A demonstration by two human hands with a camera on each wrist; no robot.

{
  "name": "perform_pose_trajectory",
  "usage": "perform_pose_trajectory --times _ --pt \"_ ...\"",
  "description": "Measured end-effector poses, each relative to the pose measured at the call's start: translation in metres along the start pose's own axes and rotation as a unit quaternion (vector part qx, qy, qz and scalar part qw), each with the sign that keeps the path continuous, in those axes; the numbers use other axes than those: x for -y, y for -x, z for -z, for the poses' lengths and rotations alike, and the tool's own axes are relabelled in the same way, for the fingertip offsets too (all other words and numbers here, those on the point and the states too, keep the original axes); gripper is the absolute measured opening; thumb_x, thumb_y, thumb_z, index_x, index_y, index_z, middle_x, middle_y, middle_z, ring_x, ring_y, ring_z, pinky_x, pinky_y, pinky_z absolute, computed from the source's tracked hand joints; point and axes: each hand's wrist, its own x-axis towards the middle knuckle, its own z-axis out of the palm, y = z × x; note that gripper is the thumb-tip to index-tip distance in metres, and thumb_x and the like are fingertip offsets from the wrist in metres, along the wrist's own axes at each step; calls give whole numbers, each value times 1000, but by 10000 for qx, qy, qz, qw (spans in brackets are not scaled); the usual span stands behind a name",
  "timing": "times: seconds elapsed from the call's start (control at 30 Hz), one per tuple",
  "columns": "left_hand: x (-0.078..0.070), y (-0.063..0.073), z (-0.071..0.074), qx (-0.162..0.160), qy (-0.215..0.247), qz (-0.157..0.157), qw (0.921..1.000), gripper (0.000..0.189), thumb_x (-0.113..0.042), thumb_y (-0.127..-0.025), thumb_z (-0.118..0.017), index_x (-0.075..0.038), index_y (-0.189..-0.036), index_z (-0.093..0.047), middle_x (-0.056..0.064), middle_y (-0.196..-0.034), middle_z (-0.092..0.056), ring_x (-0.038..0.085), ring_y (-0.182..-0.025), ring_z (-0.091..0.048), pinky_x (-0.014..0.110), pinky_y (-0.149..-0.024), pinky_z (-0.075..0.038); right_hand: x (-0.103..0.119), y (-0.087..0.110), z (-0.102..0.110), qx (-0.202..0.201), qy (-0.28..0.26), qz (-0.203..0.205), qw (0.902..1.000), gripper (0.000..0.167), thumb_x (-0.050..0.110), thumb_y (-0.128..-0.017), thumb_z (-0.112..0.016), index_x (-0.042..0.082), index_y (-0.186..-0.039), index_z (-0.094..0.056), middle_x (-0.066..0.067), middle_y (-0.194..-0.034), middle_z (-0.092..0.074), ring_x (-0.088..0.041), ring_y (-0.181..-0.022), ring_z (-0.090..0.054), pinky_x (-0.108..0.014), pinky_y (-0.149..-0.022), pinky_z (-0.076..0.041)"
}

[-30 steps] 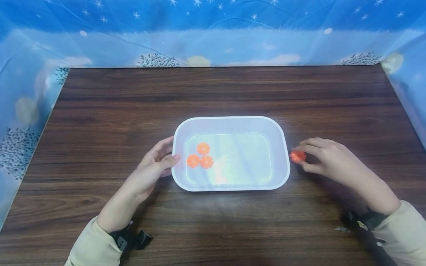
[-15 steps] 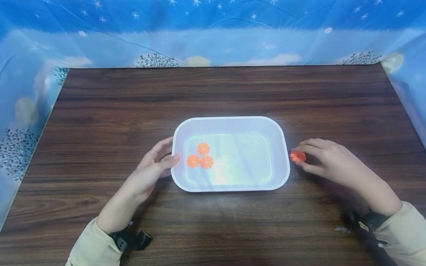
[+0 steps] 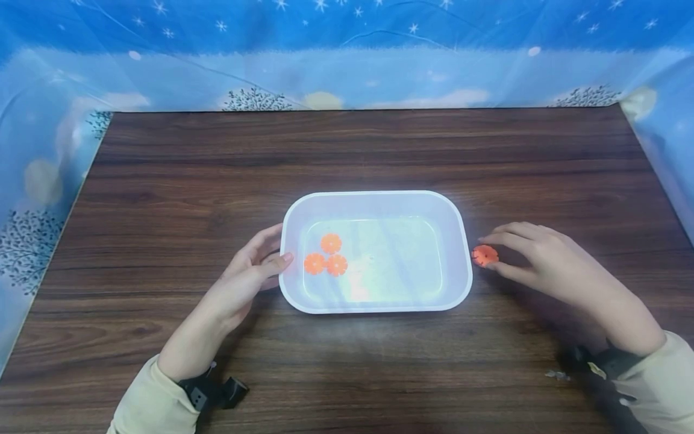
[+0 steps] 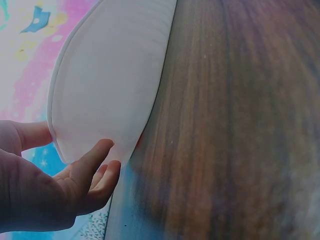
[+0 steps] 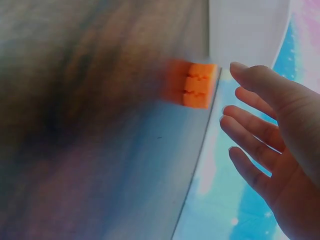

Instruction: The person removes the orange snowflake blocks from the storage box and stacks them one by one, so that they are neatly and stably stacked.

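Note:
A white plastic tub [image 3: 374,301] stands mid-table, with three notched orange discs [image 3: 337,264] lying at its left end. My left hand [image 3: 252,274] grips the tub's left end, thumb over the rim and fingers along the outer wall [image 4: 100,75]. Just outside the right wall, a notched orange piece [image 3: 485,256] rests on the table. From the side it shows as a thick, blocky shape [image 5: 199,86] with notches, like stacked discs. My right hand [image 3: 542,259] is beside it, fingers relaxed and parted, with a gap to the piece in the right wrist view.
The dark wood-grain table [image 3: 347,150] runs back to a blue patterned cloth [image 3: 347,72] that hangs at the rear and sides. A small clear object [image 3: 557,375] lies near the right wrist. Black straps with cameras [image 3: 214,390] are on both wrists.
My right hand has let go of the orange piece, its fingers spreading and drawing slightly right. The piece stays beside the tub. My left hand and the tub hold still.

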Motion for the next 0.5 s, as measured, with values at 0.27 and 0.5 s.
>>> perform_pose_trajectory --times 0.27,0.5 --pt "0 0 0 22 12 -4 10000 62 -21 -94 -54 -15 -148 -23 11 -145 -34 28 -125 -41 40 -95 -40 8 -14 7 -94 -65 249 9996 43 22 -69 -81 12 -110 -68 -5 -105 -65 -25 -99 -60 -42 -84 -46" --pt "0 2 1 51 88 -23 9999 63 -19 -94 -54 -14 -148 -22 12 -145 -32 29 -127 -39 43 -99 -38 18 -31 14 -301 90 633 9975 51 53 -90 -50 7 -101 -69 -10 -103 -66 -27 -92 -62 -46 -77 -50"
